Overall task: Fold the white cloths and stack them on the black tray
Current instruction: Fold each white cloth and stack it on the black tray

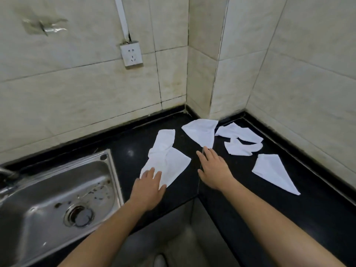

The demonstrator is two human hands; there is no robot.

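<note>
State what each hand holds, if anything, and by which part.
Nothing is gripped. The left hand lies flat on the near corner of a crumpled white cloth; the right hand is open, fingertips reaching another cloth.

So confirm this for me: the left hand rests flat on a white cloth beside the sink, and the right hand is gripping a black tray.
One part is wrong. In the head view the right hand is open, fingers spread over the black counter, its fingertips at the corner of a white cloth; no black tray shows. The left hand does rest flat on a white cloth beside the sink.
</note>
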